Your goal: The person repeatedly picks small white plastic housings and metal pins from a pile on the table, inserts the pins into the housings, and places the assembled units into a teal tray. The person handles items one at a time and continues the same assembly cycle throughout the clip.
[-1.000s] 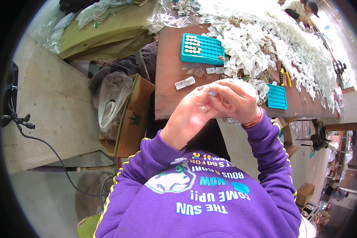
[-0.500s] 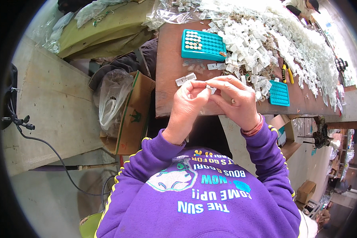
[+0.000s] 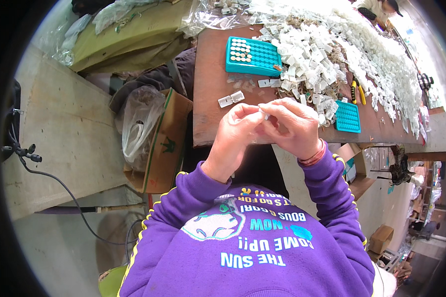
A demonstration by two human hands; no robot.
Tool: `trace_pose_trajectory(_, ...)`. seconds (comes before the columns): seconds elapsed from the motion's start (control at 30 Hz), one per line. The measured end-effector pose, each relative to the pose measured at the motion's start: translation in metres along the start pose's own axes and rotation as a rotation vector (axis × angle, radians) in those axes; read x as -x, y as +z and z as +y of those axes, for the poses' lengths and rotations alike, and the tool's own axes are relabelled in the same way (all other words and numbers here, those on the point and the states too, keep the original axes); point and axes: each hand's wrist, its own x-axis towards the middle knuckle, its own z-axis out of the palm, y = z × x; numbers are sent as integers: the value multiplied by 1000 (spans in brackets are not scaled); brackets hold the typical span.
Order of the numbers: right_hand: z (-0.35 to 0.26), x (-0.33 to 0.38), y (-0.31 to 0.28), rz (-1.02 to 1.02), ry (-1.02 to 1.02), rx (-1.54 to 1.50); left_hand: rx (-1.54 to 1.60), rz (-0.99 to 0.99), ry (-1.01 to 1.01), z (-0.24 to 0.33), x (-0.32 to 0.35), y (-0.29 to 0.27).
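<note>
Above the table's near edge, my left hand (image 3: 237, 134) and my right hand (image 3: 296, 127) meet at their fingertips. Both are closed in a pinch around a small white plastic piece (image 3: 267, 117), most of it hidden by the fingers. Just beyond my left hand lie two white plastic cases (image 3: 231, 99) side by side. Farther off stands a stack of teal trays (image 3: 265, 53); small round pale-gold discs fill part of the top one's left side. A large heap of white plastic cases (image 3: 307, 62) spreads beyond my right hand.
Right of my right hand lie a smaller teal tray (image 3: 348, 117) and yellow-and-black pliers (image 3: 358, 92) on the brown table (image 3: 208, 74). An open cardboard box (image 3: 166, 148) with a clear plastic bag (image 3: 139, 128) stands at left. Another person (image 3: 379, 11) is at the far right.
My right fingers have curled in closer over the white piece, so less of it shows. Both hands stay at nearly the same place; the trays and heap look unchanged.
</note>
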Motion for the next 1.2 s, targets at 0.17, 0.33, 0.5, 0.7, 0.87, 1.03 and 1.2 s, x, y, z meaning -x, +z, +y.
trace_pose_trajectory(0.17, -5, 9, 21, 235, 13, -79, 160, -80, -24, 0, 1, -4)
trace_pose_trajectory(0.33, 0, 22, 32, 283, 312, -254, 263, -33, 99, -2, -6, -18)
trace_pose_trajectory(0.5, 46, 12, 14, -29, 323, 213, 117, 71, 351, 0, -42, -36)
trace_pose_trajectory(0.7, 80, -11, 26, -449, -166, 660, 237, 102, 326, -5, -48, -49)
trace_pose_trajectory(0.87, 86, -17, 26, -471, -440, 724, 223, 33, 362, -9, -43, -51)
trace_pose_trajectory(1.03, 82, -22, 28, -436, -178, 541, 205, 72, 335, -6, -42, -48)
trace_pose_trajectory(1.2, 64, -26, 17, -317, 366, -133, 79, 70, 318, -4, -37, -44)
